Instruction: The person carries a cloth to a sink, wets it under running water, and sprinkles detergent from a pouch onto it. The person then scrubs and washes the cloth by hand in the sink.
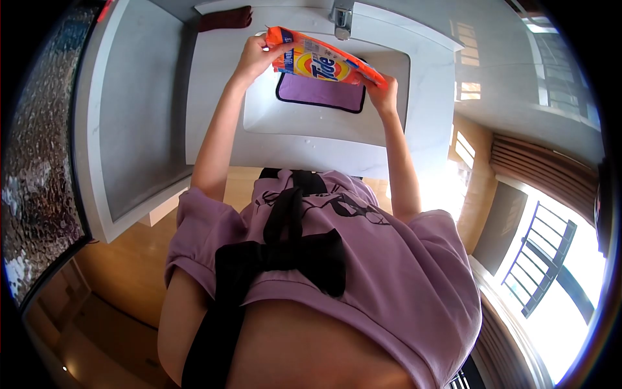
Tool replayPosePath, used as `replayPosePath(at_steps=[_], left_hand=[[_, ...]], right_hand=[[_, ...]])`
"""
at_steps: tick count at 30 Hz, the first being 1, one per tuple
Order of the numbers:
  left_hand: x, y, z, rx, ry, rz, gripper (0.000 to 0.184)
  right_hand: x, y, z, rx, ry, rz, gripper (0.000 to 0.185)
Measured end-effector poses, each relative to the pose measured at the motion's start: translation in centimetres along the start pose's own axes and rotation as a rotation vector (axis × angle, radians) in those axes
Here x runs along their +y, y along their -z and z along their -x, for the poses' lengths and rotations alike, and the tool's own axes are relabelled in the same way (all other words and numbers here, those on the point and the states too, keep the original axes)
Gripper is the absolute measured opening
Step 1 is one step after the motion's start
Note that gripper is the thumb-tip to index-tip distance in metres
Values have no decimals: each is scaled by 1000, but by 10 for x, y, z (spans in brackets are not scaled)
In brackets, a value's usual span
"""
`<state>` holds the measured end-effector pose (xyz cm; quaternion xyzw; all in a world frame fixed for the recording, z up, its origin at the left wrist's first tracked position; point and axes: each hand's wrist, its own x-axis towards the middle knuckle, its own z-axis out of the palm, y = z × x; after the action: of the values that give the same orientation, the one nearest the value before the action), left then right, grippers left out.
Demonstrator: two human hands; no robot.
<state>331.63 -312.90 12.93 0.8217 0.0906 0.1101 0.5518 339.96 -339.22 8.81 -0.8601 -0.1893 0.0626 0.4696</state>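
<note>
An orange Tide packet [324,63] is stretched between my two hands above the sink. At its left end, my left hand [260,57] is closed on the packet. The fingers of my right hand [382,94] grip the packet's lower right end. Below and behind the packet, a purple cloth with a black border [321,94] lies in the white sink [324,127]. The packet hides the cloth's upper part. Whether the packet is opened, I cannot tell.
A metal faucet [343,23] stands at the sink's far edge. On the white counter [217,97], a folded dark red cloth [225,19] lies at the back left. A grey-fronted cabinet [139,104] is at the left, and a bright window [551,272] at the right.
</note>
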Motion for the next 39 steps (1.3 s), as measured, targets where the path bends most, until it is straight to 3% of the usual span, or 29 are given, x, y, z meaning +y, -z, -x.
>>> replayPosePath(at_steps=[3,7,10,13,16,18,19,23,25,28,32,34,36,39], left_hand=[[-6,3,-1,-11,-28,60,16],[-7,4,-1,22,-2,-38,16],[-9,5,-3,42,-85,0,18],[-4,3,-4,36,28,-31,17],[-5,4,-6,47,-43,1,16],[-14,3,-10,15,22,20,30],[-19,1,-14,73,-121,-43,30],[-15,-1,-13,75,-47,-14,29],[-27,-1,-20,113,-212,-40,28],[-15,2,-15,115,-77,-60,27],[-35,5,-24,51,-45,-19,19],[-12,8,-19,237,-136,-521,24],[1,9,-18,224,-123,-506,23],[6,11,-18,217,-119,-451,23]], right_hand=[[-7,-5,3,21,47,-159,16],[-4,-9,2,0,-16,-46,16],[3,-16,1,2,64,-183,17],[-1,-16,2,71,16,-145,18],[-3,-16,2,5,-35,-107,17],[-8,-18,5,117,16,-162,16],[-1,-23,3,143,32,-215,15],[0,-22,1,111,4,-100,17],[8,-28,-3,138,32,-215,17],[6,-27,-7,108,16,-193,17],[-4,-24,-11,68,-75,-168,17],[0,-28,-13,141,18,-201,17],[5,-30,-16,187,47,-253,21],[7,-29,-16,46,-6,-149,19]])
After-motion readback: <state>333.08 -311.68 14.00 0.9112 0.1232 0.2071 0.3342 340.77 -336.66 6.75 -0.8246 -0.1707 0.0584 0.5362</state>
